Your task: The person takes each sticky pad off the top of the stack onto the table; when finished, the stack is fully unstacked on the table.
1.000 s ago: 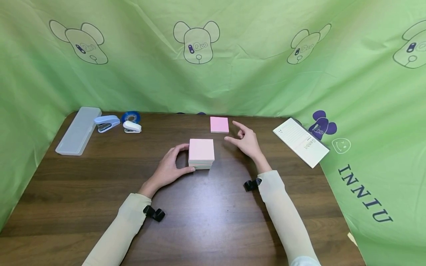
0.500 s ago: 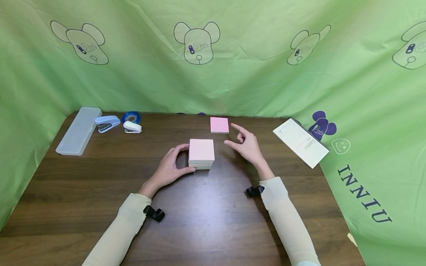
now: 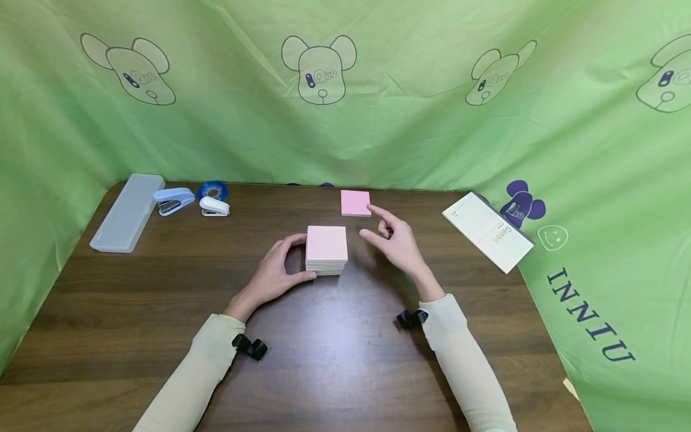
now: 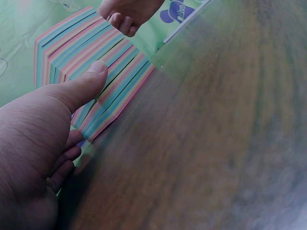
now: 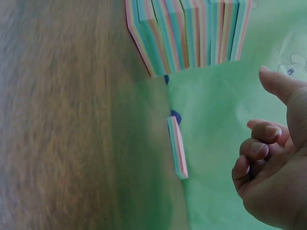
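A tall stack of sticky note pads point(image 3: 326, 244), pale pink on top, stands mid-table; its striped pink, yellow and blue sides show in the left wrist view. My left hand point(image 3: 272, 270) grips this stack from the left, thumb point(image 4: 93, 79) on the near side and fingers round the far side. Behind it to the right lies a single thin pink sticky note pad point(image 3: 355, 203). My right hand point(image 3: 398, 241) hovers right of both, holding nothing. Its index finger and thumb are stretched out, the other fingers bent. In the head view the index fingertip overlaps the single pad's right edge.
At the back left are a frosted plastic case point(image 3: 128, 213), a blue stapler point(image 3: 174, 200), a white stapler point(image 3: 214, 206) and a blue tape roll point(image 3: 213, 190). A lined notepad point(image 3: 488, 232) lies at the right. A green curtain point(image 3: 324, 144) borders the wooden table point(image 3: 335, 366).
My right hand has shifted slightly left and toward me, bringing its index fingertip from beside the single pad to its right edge. The left hand and the stack have stayed put.
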A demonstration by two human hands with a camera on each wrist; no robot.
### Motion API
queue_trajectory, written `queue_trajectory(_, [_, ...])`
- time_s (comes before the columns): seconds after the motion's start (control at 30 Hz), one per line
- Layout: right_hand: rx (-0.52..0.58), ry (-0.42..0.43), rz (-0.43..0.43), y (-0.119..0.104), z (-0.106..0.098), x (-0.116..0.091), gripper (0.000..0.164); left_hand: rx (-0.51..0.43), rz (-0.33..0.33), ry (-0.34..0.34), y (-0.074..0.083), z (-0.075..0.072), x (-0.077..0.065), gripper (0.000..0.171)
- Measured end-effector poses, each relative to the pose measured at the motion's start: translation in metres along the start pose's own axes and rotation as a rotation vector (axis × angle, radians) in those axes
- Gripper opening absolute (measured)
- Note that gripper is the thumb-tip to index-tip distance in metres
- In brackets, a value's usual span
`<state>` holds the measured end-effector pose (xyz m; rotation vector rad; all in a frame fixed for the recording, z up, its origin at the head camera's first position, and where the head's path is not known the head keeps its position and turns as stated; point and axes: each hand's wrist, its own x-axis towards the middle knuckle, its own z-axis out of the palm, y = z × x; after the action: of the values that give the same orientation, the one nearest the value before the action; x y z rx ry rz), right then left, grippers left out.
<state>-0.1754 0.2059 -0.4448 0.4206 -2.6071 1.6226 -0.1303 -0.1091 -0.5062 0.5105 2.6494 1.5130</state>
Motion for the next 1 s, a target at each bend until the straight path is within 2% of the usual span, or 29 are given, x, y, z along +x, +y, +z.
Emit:
queue_trajectory(0.33, [0.019,-0.03,-0.026,-0.009,0.005,-0.004,0.056,0.0,0.007,0.003,0.0,-0.001,0.0,0.089])
queue_trajectory(0.57, [0.028,-0.072,-0.021,-0.013,0.009,-0.006,0.061,0.004,0.004,-0.001,0.001,0.0,0.0,0.089])
queue_trajectory(0.8, [0.008,-0.132,-0.066,-0.02,0.012,-0.01,0.064,0.005,0.004,-0.002,0.0,0.0,0.0,0.089])
queue_trajectory(1.0, [-0.005,-0.174,-0.083,-0.018,0.017,-0.011,0.073,0.009,0.009,0.002,0.0,0.0,0.0,0.089])
